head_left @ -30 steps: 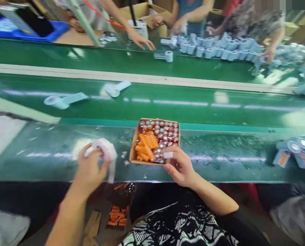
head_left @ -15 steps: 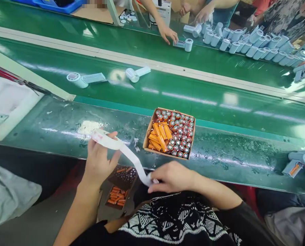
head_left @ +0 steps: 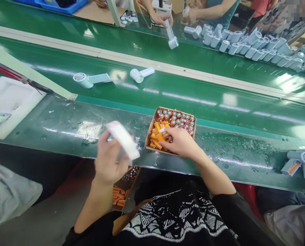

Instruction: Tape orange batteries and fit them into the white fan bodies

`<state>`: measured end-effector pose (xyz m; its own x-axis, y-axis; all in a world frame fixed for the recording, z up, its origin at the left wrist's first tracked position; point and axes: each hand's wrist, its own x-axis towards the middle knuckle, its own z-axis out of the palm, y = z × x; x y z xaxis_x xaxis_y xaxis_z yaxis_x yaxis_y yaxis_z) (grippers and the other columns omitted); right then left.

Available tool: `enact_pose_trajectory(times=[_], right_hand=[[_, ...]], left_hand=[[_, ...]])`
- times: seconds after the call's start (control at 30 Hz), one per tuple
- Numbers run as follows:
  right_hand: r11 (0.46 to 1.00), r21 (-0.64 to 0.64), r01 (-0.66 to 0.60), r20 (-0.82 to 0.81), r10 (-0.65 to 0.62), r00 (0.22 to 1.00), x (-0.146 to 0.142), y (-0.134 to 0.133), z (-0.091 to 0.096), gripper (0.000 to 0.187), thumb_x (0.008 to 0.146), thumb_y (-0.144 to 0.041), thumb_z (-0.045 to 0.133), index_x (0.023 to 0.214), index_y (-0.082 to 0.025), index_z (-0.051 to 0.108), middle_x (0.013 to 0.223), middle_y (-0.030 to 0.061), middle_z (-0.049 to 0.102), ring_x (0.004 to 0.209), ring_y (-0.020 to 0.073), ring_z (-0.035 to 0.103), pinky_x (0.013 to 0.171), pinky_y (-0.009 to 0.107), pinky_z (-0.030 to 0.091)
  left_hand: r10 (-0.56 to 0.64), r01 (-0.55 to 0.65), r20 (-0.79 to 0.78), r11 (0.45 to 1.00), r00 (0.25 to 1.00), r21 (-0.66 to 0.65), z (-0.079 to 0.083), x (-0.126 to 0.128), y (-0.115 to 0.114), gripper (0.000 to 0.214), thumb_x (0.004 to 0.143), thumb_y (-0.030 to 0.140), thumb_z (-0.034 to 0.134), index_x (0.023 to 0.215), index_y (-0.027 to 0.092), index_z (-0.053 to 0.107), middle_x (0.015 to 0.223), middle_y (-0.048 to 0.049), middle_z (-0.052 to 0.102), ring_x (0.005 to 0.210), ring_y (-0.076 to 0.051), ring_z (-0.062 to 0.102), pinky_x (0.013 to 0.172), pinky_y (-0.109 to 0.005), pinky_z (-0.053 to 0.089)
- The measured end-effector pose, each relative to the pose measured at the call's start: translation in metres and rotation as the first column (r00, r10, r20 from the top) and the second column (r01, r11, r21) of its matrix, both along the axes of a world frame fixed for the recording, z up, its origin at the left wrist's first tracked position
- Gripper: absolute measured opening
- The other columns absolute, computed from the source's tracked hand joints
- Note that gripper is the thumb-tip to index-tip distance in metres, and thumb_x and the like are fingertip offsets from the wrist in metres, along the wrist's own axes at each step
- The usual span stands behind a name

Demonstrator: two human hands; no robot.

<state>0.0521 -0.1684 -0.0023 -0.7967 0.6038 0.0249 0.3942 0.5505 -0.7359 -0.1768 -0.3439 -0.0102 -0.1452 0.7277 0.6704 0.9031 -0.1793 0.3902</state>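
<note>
My left hand (head_left: 110, 162) is closed around a white paper strip (head_left: 123, 139), holding it up over the near edge of the green bench. My right hand (head_left: 178, 141) reaches into a small cardboard box (head_left: 149, 135) of orange batteries (head_left: 157, 136) with red wires. Its fingers curl down among the batteries, and a small white piece sticks to one fingertip. What the fingers grip is hidden.
Two pale blue handheld fans (head_left: 91, 79) lie on the green conveyor belt (head_left: 219, 95). Other people's hands work at the far side beside a row of fan heads (head_left: 244, 44). A white tray (head_left: 11, 106) sits at left, more fan parts (head_left: 300, 162) at right, a battery box (head_left: 121, 191) below the bench.
My right hand let go of the strip's lower end and moved up into the battery box. My left hand gathered the strip and shifted right. A far worker lifted a fan.
</note>
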Motion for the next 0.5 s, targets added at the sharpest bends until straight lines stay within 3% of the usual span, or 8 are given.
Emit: enact_pose_trajectory(times=[0.1,0.17,0.27,0.33,0.4,0.5], right_hand=[[0.926,-0.378,0.014,-0.306,-0.139,0.942,0.020,0.007,0.000,0.039,0.107,-0.048,0.059,0.134,-0.022,0.065,0.095,0.0019,0.077,0.071,0.0140,0.067,0.069,0.029,0.056],[0.854,-0.518,-0.048,-0.388,-0.185,0.903,0.029,0.007,-0.003,0.045,0.105,-0.054,0.061,0.138,-0.023,0.062,0.101,0.0037,0.077,0.074,0.0146,0.069,0.070,0.031,0.060],[0.841,-0.538,0.048,-0.436,-0.326,0.839,0.038,0.007,-0.001,0.046,0.100,-0.062,0.067,0.129,-0.026,0.066,0.109,0.0059,0.075,0.078,0.0165,0.070,0.074,0.036,0.064],[0.837,-0.498,0.229,-0.481,-0.486,0.730,0.044,0.011,0.005,0.048,0.105,-0.066,0.054,0.131,-0.029,0.065,0.113,0.0075,0.073,0.084,0.0175,0.070,0.080,0.038,0.064],[0.821,-0.477,0.314,-0.515,-0.550,0.657,0.050,0.014,0.011,0.050,0.107,-0.067,0.049,0.139,-0.031,0.061,0.116,0.0078,0.070,0.085,0.0171,0.070,0.081,0.037,0.063],[0.859,-0.462,0.221,-0.502,-0.458,0.734,0.056,0.009,0.016,0.054,0.101,-0.060,0.066,0.145,-0.031,0.055,0.109,0.0048,0.071,0.077,0.0163,0.068,0.073,0.034,0.062]], left_hand=[[-0.161,0.151,-0.106,0.984,0.981,-0.094,-0.002,0.018,0.015,0.034,0.095,0.014,0.058,0.126,0.024,0.066,0.109,-0.0111,0.073,0.140,-0.041,0.055,0.110,-0.064,0.054],[-0.186,0.171,-0.127,0.978,0.974,-0.121,-0.006,0.026,0.019,0.034,0.095,0.012,0.058,0.126,0.022,0.064,0.115,-0.0127,0.073,0.144,-0.043,0.049,0.112,-0.067,0.052],[-0.196,0.179,-0.137,0.976,0.971,-0.126,-0.011,0.032,0.020,0.037,0.094,0.009,0.058,0.129,0.021,0.063,0.118,-0.0133,0.073,0.145,-0.043,0.047,0.112,-0.069,0.050],[-0.192,0.176,-0.133,0.977,0.972,-0.123,-0.013,0.034,0.020,0.041,0.093,0.008,0.060,0.131,0.022,0.063,0.120,-0.0131,0.074,0.145,-0.043,0.047,0.112,-0.068,0.050],[-0.199,0.179,-0.144,0.974,0.969,-0.138,-0.013,0.037,0.021,0.044,0.093,0.008,0.062,0.134,0.023,0.063,0.121,-0.0126,0.074,0.144,-0.042,0.048,0.112,-0.066,0.051],[-0.242,0.204,-0.202,0.960,0.949,-0.190,-0.013,0.043,0.027,0.049,0.093,0.007,0.063,0.139,0.024,0.063,0.121,-0.0114,0.074,0.141,-0.039,0.051,0.111,-0.061,0.055]])
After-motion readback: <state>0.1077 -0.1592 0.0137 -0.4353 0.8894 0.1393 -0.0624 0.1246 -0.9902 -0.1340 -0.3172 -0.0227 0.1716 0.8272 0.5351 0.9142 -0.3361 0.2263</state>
